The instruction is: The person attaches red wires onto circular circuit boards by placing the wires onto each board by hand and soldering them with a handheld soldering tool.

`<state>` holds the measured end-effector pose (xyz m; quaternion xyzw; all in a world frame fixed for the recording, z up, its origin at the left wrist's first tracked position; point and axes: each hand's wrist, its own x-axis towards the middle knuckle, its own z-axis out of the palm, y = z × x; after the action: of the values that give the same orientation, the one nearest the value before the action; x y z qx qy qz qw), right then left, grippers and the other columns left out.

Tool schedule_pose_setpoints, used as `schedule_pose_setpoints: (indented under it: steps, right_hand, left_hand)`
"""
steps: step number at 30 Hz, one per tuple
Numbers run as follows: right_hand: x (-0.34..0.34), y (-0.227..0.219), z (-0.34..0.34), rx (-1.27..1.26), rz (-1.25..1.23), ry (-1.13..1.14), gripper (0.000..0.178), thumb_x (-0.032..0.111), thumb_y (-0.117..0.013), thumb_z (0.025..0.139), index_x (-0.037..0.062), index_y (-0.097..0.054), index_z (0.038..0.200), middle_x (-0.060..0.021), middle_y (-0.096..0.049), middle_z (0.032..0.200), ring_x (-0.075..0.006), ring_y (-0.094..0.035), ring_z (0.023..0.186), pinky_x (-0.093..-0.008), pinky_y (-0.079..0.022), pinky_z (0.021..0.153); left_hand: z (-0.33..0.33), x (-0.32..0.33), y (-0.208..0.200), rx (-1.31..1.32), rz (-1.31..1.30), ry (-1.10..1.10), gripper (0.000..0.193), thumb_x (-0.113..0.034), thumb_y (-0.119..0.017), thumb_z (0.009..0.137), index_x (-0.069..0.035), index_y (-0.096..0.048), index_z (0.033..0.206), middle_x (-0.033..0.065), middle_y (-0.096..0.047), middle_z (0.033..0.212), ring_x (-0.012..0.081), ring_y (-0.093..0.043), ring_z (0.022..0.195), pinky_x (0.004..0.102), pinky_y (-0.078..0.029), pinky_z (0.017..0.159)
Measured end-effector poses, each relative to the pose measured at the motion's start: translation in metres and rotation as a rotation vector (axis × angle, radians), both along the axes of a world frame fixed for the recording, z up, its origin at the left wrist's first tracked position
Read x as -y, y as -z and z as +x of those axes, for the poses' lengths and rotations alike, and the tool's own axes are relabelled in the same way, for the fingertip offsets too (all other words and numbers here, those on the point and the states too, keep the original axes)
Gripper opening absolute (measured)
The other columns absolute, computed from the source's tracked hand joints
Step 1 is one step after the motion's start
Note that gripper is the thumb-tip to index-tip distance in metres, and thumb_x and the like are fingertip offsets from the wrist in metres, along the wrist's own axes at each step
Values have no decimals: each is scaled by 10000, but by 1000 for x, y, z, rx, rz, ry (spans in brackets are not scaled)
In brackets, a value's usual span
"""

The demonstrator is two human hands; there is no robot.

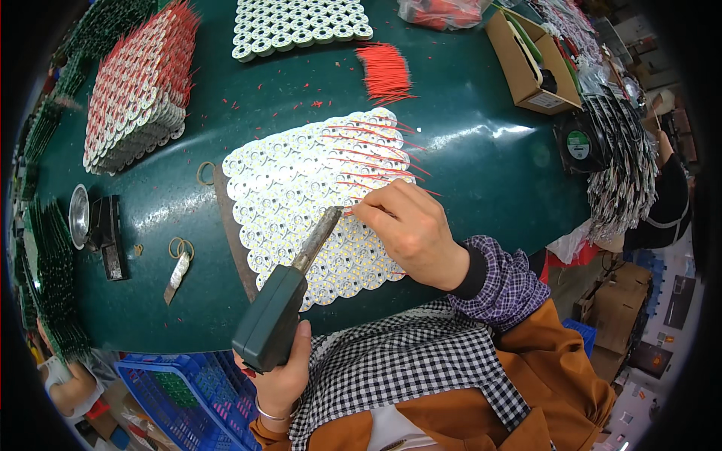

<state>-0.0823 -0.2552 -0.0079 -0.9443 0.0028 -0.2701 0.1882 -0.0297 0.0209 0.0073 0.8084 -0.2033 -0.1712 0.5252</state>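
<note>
A panel of joined round white LED boards (282, 192) lies on the green table in front of me. Thin red wires (372, 156) are attached in rows along its right part, their ends sticking out past the edge. My left hand (284, 382) is wrapped round the handle of a dark green soldering iron (272, 317). Its metal tip meets the panel close to the fingers of my right hand (410, 231). Those fingers are pinched on a red wire at the board, most of which they hide.
Stacked panels with red wires (139, 101) stand at the far left, and bare panels (301, 26) lie at the back. Beyond my right hand are a red wire bundle (385, 73) and a cardboard box (526, 71). A metal cup (79, 216) sits left; a blue crate (184, 391) stands below the edge.
</note>
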Motion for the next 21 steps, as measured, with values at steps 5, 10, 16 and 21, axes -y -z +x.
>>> schedule_pose_setpoints:
  steps: [5,10,16,21]
  right_hand:
    - [-1,-1,-1,-22,-16,-4,189,45,-661,768,-1,-680,951,-73,-603,891,-223,-609,831,-340,-513,713]
    - [-1,-4,-1,-24,-31,1,171,43,-655,770,4,-669,937,-74,-597,886,-222,-605,828,-341,-516,714]
    - [-1,-5,-1,-23,-37,4,153,55,-650,778,16,-659,926,-70,-587,883,-220,-600,834,-342,-511,721]
    - [-2,-13,-8,-14,-51,24,159,62,-652,775,22,-665,928,-66,-589,876,-222,-603,840,-343,-496,723]
  left_hand:
    - [-1,2,-1,36,15,-7,281,57,-737,855,54,-669,1128,78,-693,906,103,-612,655,244,-486,563]
    - [-1,6,-6,27,16,-16,239,57,-732,856,51,-666,1085,73,-679,873,104,-600,620,247,-476,547]
    - [-11,11,-18,-124,-133,-177,243,75,-705,855,51,-656,1092,88,-675,866,106,-566,570,252,-461,524]
    - [-12,3,-19,-264,-139,-201,404,33,-769,846,52,-643,1230,134,-714,1097,194,-687,952,317,-551,851]
